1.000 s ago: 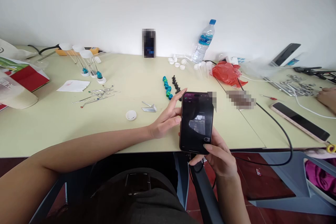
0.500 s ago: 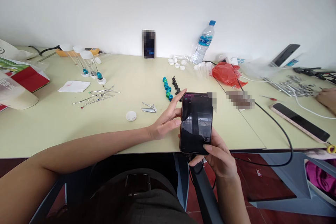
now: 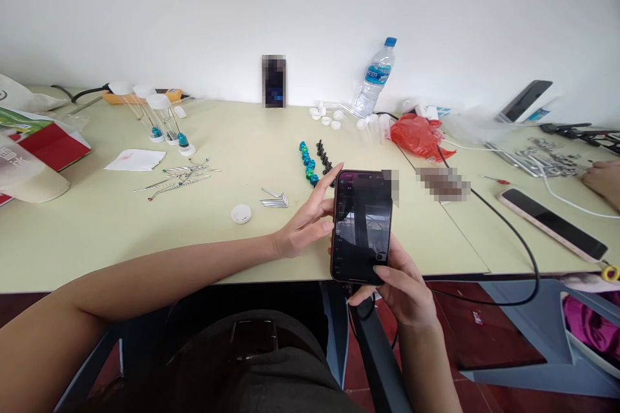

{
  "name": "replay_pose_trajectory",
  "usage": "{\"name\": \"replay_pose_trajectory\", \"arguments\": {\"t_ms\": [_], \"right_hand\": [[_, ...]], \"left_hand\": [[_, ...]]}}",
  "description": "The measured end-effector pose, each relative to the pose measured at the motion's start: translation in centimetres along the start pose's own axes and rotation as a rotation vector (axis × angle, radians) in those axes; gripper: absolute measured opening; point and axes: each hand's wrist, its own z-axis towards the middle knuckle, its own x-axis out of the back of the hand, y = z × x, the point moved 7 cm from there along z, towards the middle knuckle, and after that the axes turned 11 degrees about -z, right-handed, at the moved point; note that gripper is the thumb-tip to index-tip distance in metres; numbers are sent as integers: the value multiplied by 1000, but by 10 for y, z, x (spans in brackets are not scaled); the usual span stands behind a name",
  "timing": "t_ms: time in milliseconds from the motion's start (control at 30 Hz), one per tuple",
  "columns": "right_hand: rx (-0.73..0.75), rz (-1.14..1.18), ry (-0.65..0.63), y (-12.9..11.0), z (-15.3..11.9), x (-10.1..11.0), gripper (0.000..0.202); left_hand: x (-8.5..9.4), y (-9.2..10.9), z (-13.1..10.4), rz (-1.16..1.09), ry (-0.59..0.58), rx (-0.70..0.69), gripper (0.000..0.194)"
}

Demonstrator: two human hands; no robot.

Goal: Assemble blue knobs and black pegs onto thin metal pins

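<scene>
A dark smartphone [image 3: 361, 226] is held upright over the table's front edge, its screen facing me. My right hand [image 3: 404, 290] grips its lower right part, with the thumb on the bottom of the screen. At the phone's left edge is my left hand [image 3: 310, 219], its thumb beside the edge and index finger reaching to the top corner; some fingers are hidden behind the phone. Beyond the phone lie a row of blue and green small parts [image 3: 307, 163] and a row of black small parts [image 3: 323, 155]. Several hex keys [image 3: 274, 199] and a white cap [image 3: 241, 213] lie left of my hands.
Thin metal rods [image 3: 181, 179], a paper sheet [image 3: 135, 160] and capped clear tubes [image 3: 162, 116] are on the left. A water bottle [image 3: 375, 77] leans on the wall near a red bag [image 3: 419, 135]. Another phone [image 3: 552, 222] and a person's hand [image 3: 603, 181] are at right.
More small lines of text show down the left side of the phone's screen. Both hands keep their places on the phone; the whole view has shifted very slightly.
</scene>
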Motion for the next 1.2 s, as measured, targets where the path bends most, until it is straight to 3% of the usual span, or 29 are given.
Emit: {"name": "replay_pose_trajectory", "arguments": {"t_ms": [1200], "right_hand": [[-2, -42, 19, -2, 0, 0, 72]], "left_hand": [[6, -3, 3, 11, 37, 29, 82]]}}
